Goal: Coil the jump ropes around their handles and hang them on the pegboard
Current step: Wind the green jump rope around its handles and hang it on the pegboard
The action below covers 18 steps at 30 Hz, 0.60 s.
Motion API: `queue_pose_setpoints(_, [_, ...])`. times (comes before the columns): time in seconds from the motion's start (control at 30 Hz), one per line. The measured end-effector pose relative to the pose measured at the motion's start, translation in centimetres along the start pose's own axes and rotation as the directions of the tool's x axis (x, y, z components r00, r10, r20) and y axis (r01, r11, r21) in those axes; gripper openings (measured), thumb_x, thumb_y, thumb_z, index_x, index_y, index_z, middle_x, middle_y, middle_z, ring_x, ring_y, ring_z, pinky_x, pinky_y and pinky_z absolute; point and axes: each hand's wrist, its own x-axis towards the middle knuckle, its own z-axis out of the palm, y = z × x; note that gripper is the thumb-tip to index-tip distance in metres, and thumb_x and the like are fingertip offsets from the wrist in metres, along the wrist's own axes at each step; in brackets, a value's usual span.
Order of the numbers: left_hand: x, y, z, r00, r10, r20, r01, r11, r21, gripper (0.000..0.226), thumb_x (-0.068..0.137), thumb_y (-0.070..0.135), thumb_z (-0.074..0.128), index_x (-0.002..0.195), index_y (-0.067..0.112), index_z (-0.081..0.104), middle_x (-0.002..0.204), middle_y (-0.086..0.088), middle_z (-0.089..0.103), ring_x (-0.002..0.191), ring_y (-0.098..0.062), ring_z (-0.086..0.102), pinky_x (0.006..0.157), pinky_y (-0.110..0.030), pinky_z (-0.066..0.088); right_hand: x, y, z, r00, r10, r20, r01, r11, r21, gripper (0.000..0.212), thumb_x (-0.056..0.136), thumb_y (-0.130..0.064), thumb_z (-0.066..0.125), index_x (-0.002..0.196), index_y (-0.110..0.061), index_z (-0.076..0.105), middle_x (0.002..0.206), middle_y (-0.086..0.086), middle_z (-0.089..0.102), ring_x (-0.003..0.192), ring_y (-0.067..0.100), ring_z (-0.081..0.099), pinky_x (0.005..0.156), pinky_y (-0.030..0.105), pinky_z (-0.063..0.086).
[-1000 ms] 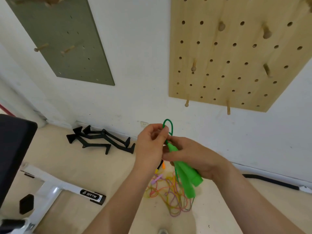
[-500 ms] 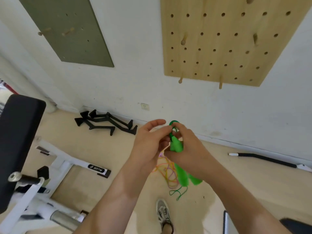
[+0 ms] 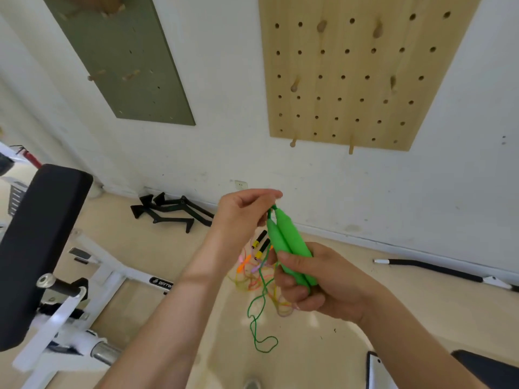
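Right hand grips green plastic handles, left hand pinches green cord; coloured rope tangle beneath, black padded bench left

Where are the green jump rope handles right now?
Head view, centre: the green handles lie side by side in the right hand, with the left hand pinching the cord at their upper tips, below the wooden pegboard.
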Motion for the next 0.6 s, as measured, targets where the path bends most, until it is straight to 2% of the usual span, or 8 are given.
queue_pose_setpoints(0.1, [0.6,0.6,-1.6,0.987,0.130,0.092,-0.154,0.931,0.330,0.030,0.092,0.030,0.056,0.065,0.026,0.070,0.079,0.004,0.057,0.068,-0.002,0.051,0.072,-0.021,0.038,-0.5,-0.9,0.3,0.993,0.006,0.115,-0.015,0.997,0.078,0.020,0.086,-0.025,0.064,0.098,-0.010,0.058,0.065,0.002,0.040,0.047,0.008,0.031,0.034,0.012,0.025])
queue_pose_setpoints(0.23, [0.1,0.9,-2.5,0.953,0.046,0.299,0.000,0.988,-0.152,0.041,0.095,0.034,0.045,0.066,0.007,0.056,0.060,-0.006,0.045,0.051,-0.011,0.046,0.055,-0.020,0.039,0.6,-1.5,1.8,0.961,-0.117,0.252,0.044,0.960,0.278,0.024,0.083,-0.024,0.071,0.098,-0.012,0.056,0.065,-0.001,0.040,0.048,0.005,0.035,0.034,0.009,0.030])
queue_pose_setpoints(0.3, [0.0,-0.4,-2.6,0.964,-0.019,0.267,0.086,0.967,-0.242,0.039,0.095,0.030,0.047,0.061,0.017,0.062,0.060,-0.008,0.035,0.045,-0.010,0.036,0.046,-0.019,0.036,1.5,-2.0,2.8,0.963,-0.189,0.190,0.109,0.923,0.369,0.024,0.084,-0.021,0.070,0.098,-0.011,0.054,0.064,-0.001,0.041,0.048,0.004,0.037,0.034,0.009,0.031])
queue_pose_setpoints(0.33, [-0.2,-0.8,-2.6,0.972,-0.022,0.232,0.061,0.985,-0.162,0.038,0.096,0.026,0.048,0.063,0.019,0.066,0.062,-0.009,0.036,0.046,-0.009,0.035,0.045,-0.018,0.035,2.0,-2.4,3.2,0.973,-0.205,0.110,0.147,0.908,0.393,0.021,0.084,-0.018,0.068,0.097,-0.011,0.052,0.063,-0.001,0.042,0.047,0.004,0.036,0.032,0.009,0.029])
queue_pose_setpoints(0.4, [-0.5,-1.1,-3.0,0.973,0.106,0.203,-0.160,0.948,0.274,0.023,0.096,0.021,0.050,0.086,0.025,0.071,0.068,-0.013,0.049,0.057,-0.014,0.049,0.056,-0.024,0.040,3.0,-3.2,3.8,0.968,-0.212,-0.133,0.244,0.916,0.318,0.011,0.086,-0.014,0.060,0.091,-0.011,0.050,0.060,0.000,0.041,0.044,0.005,0.032,0.031,0.010,0.023])
queue_pose_setpoints(0.43, [-0.4,-1.1,-3.4,0.947,0.163,0.276,-0.298,0.765,0.571,0.021,0.096,0.019,0.048,0.103,0.026,0.066,0.074,-0.009,0.055,0.066,-0.018,0.056,0.062,-0.028,0.040,3.5,-3.5,3.9,0.942,-0.218,-0.256,0.271,0.943,0.195,0.008,0.089,-0.012,0.057,0.088,-0.011,0.049,0.059,0.000,0.041,0.044,0.006,0.030,0.031,0.012,0.021])
queue_pose_setpoints(0.5, [-0.7,0.1,-3.8,0.913,0.190,0.361,-0.392,0.165,0.905,0.033,0.093,0.010,0.042,0.122,0.023,0.049,0.092,-0.004,0.058,0.086,-0.025,0.059,0.064,-0.031,0.037,4.6,-3.9,4.0,0.847,-0.293,-0.444,0.235,0.955,-0.182,0.014,0.094,-0.010,0.053,0.082,-0.012,0.048,0.059,0.003,0.040,0.044,0.009,0.031,0.035,0.017,0.021])
queue_pose_setpoints(0.6, [-0.9,2.5,-5.1,0.786,0.278,0.552,-0.523,-0.177,0.834,0.032,0.061,-0.002,0.046,0.085,0.010,0.064,0.072,-0.005,0.056,0.065,-0.024,0.056,0.047,-0.026,0.041,6.3,-4.1,4.5,0.736,-0.503,-0.453,-0.027,0.647,-0.762,0.025,0.090,-0.011,0.048,0.067,-0.015,0.038,0.059,0.002,0.039,0.044,0.011,0.034,0.044,0.025,0.025])
